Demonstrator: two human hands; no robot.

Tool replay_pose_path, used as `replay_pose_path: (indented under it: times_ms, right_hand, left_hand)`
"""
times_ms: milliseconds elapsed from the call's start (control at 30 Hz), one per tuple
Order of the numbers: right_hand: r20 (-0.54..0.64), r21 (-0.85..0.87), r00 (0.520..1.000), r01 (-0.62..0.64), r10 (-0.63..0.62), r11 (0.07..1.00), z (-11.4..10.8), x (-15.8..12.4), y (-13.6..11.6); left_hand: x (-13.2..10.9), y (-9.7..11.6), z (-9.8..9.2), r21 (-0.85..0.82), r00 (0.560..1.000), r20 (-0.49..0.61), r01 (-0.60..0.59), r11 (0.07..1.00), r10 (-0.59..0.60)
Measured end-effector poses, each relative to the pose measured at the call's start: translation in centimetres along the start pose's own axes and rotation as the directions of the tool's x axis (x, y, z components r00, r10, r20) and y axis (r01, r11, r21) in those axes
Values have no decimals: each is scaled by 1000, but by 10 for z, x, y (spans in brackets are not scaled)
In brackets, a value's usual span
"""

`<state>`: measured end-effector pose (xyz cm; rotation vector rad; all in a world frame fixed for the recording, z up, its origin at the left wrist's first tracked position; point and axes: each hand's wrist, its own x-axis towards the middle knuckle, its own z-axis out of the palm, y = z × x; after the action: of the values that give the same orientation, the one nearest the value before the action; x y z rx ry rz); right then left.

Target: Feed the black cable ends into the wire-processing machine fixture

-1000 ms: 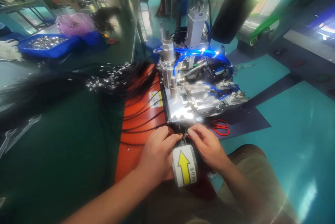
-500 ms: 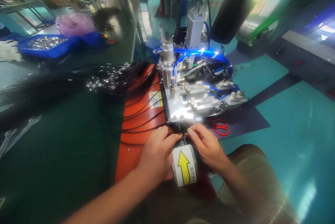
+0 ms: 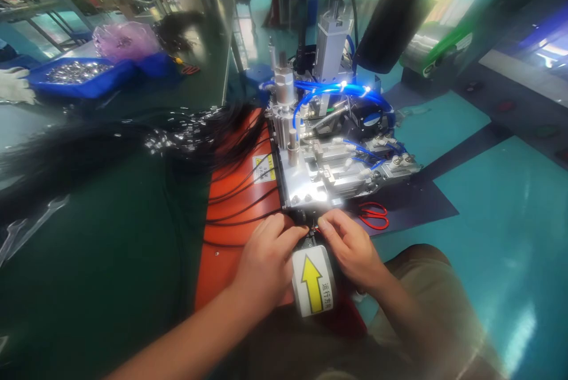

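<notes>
My left hand (image 3: 266,255) and my right hand (image 3: 350,244) meet at the front edge of a small metal machine (image 3: 328,161) with blue air hoses. Both hands have their fingers curled and pinched together over thin wires where red strands show between the fingertips. What exactly they pinch is too small to name. Just below the fingertips sits a white block with a yellow arrow label (image 3: 313,280). Black cables (image 3: 239,193) run from the machine's left side across the orange base plate (image 3: 222,250).
A big bundle of black cables with metal ends (image 3: 177,137) lies on the dark green bench at the left. Red scissors (image 3: 375,214) lie right of the machine. A blue tray of metal parts (image 3: 80,75) and a white-gloved hand (image 3: 15,84) are at the far left. Wrenches (image 3: 31,223) lie near the left edge.
</notes>
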<state>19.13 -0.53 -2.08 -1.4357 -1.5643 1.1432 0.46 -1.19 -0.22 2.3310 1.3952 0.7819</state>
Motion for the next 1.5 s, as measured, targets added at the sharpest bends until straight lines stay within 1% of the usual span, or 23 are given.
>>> replay_pose_path:
  times_ms: [500,867,1200,1500]
  right_hand:
    - [-3,-8,1000,-18,18,1000,1,-1,0]
    - [-7,-20,1000,9,-9,1000,0,0,2]
    - [-2,6,1000,-23,23,1000,1,0,1]
    - [5,9,1000,-17,17,1000,0,0,2]
  left_hand:
    - [1,1,-1,17,1000,15,21,1000,-21]
    - [1,0,-1,30,1000,20,3,1000,-3]
    - [2,0,-1,31,999,35,-7,999,6]
    - [1,-1,0,24,1000,24,2,1000,-3]
